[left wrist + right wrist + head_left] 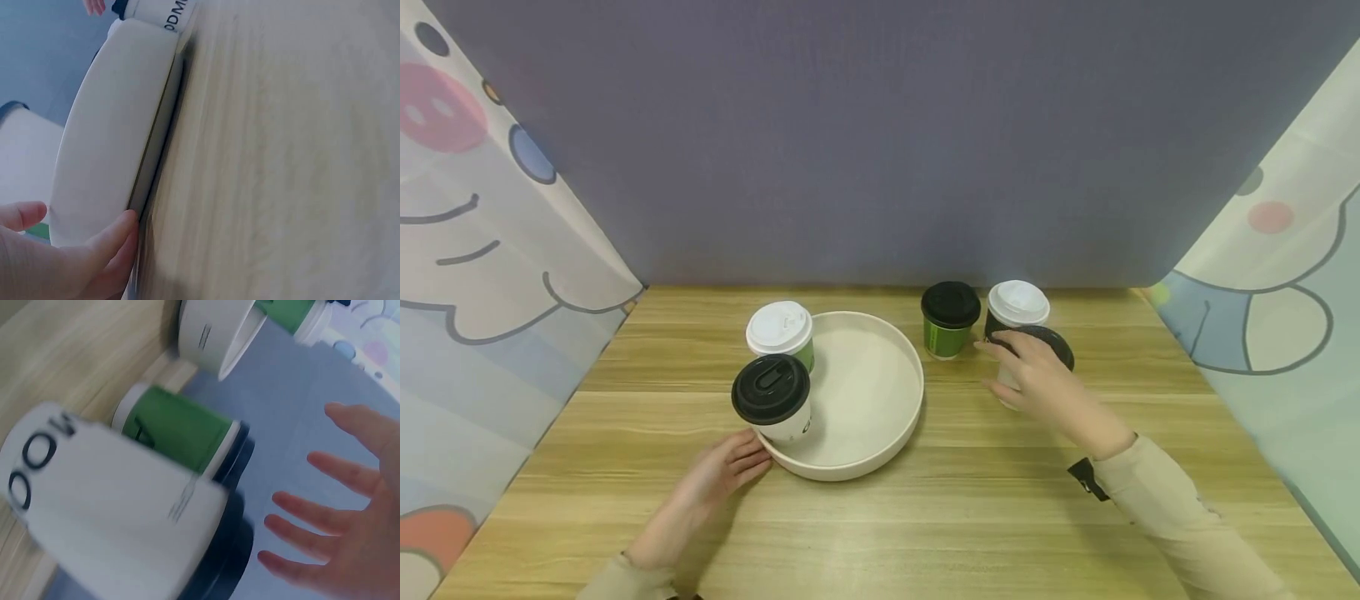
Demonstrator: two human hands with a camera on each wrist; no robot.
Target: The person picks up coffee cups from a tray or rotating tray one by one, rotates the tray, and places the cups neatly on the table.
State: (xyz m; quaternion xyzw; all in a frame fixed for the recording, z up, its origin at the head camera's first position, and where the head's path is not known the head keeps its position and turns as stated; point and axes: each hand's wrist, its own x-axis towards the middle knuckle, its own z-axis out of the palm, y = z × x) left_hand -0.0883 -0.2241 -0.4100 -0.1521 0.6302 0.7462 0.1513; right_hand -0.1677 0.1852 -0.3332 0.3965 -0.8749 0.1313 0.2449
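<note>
A round cream tray (865,392) lies on the table, with two lidded paper cups at its left side. One is a white cup (786,425) with a black lid; behind it is a green-and-white cup (778,329) with a white lid. My left hand (730,467) touches the tray's outer wall at the front left, its fingers (115,240) low along the side. Over on the right, my right hand (1037,379) is spread beside another white cup (125,500) with a black lid. In the right wrist view its fingers stand apart from that cup.
Just right of the tray is a green cup (947,333) with a black lid. A dark cup (1017,302) with a white lid stands beyond the right hand. A grey panel (880,150) closes off the table's back, and printed curtains (1285,250) hang at both sides.
</note>
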